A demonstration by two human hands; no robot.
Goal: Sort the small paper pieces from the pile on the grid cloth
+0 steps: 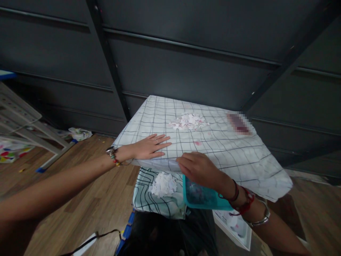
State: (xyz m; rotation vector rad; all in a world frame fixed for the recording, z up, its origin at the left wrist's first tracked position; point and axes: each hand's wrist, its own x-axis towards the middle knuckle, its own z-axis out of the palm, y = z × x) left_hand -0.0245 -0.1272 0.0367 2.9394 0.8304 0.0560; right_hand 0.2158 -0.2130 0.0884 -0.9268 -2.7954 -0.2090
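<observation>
A small table (239, 156) stands against a dark wall under a white cloth with a black grid. My left hand (149, 146) lies flat on the cloth near its front left edge, fingers spread, holding nothing. My right hand (198, 168) sits at the front edge, curled over the rim of a teal plastic tray (205, 199) held just below the tabletop. A heap of white and pink paper scraps (188, 121) lies in the middle of the cloth. A second heap of white scraps (163, 184) rests on a fold of gridded cloth (151, 204) under the front edge.
Wood-look floor spreads to the left and right. A white metal frame (23, 124) and colourful paper (10, 153) lie at the far left. A white box (237, 227) sits below the table at the right. A black cable (90, 240) runs along the floor.
</observation>
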